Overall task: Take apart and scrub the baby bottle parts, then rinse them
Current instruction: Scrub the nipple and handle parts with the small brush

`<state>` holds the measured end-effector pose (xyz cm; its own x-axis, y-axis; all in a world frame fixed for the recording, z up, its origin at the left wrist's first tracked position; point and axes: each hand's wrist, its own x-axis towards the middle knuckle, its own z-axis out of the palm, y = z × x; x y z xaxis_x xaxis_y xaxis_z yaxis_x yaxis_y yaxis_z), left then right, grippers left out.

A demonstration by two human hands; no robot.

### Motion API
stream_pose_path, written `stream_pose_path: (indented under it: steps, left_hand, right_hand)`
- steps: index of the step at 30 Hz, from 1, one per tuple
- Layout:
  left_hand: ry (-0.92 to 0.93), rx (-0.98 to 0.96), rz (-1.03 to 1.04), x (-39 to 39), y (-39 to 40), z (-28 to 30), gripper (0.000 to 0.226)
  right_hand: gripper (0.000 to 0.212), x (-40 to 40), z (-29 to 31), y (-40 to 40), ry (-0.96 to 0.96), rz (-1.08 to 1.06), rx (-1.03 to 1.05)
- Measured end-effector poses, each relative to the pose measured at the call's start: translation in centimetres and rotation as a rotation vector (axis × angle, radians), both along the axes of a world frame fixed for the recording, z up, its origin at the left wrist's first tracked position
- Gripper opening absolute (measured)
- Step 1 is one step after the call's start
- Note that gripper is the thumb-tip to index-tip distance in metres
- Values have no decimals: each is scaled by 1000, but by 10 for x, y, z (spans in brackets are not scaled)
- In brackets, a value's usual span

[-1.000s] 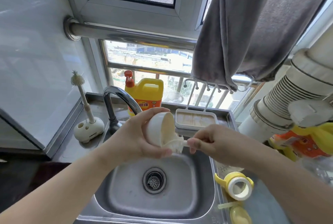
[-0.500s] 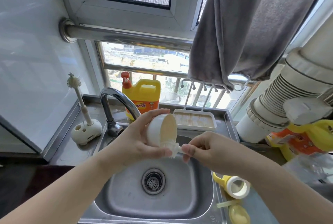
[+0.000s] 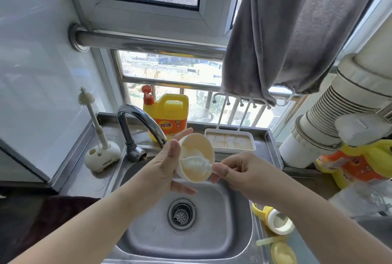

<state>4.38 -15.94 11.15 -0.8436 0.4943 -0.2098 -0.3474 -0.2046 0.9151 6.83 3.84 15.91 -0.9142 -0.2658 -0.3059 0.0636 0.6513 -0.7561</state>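
Note:
My left hand (image 3: pixel 161 170) grips a cream bottle cup (image 3: pixel 198 143) above the steel sink (image 3: pixel 233 232), its mouth turned toward me and to the right. My right hand (image 3: pixel 239 170) pinches the handle of a small white brush (image 3: pixel 195 164) whose head sits inside the cup's mouth. On the counter to the right of the sink lie a yellow handled bottle collar (image 3: pixel 275 220), a pale straw piece (image 3: pixel 265 241) and a small yellow lid (image 3: pixel 283 253).
A curved faucet (image 3: pixel 135 123) stands behind my left hand. Yellow detergent jug (image 3: pixel 166 115) and a white drip tray (image 3: pixel 230 141) sit on the back ledge. A bottle brush in its stand (image 3: pixel 101 153) is at left. A grey towel (image 3: pixel 297 30) hangs above; a ribbed duct (image 3: pixel 331 115) is at right.
The cup has tipped so its mouth faces me more. The brush head has gone from the rim's lower edge into the cup. My view has dropped slightly.

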Motion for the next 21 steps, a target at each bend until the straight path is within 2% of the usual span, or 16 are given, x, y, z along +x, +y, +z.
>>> stream_pose_path:
  steps: [3,7,10,15,16,19,21]
  left_hand:
    - [-6,-54,-7,-3,-3,5,94]
    - [-41,-19,-5,-12,-6,13,97]
    - [-67,7,-26,-16,-7,19,78]
    - [-77,9,-117,-12,-4,29,70]
    - [-82,16,-115,-11,-2,30,63]
    - [-99,10,-60,-9,3,28,44]
    - [-77,-35,1,-8,5,23,47]
  right_hand:
    - [34,-1,-2,6,-5,6,1]
    - [34,-1,-2,10,-18,8,-28]
    - [36,-1,2,12,-1,16,16]
    - [31,1,7,12,47,4,168]
    - [31,2,7,10,50,3,188]
    - [30,5,12,9,97,13,323]
    - [33,7,15,10,200,4,481]
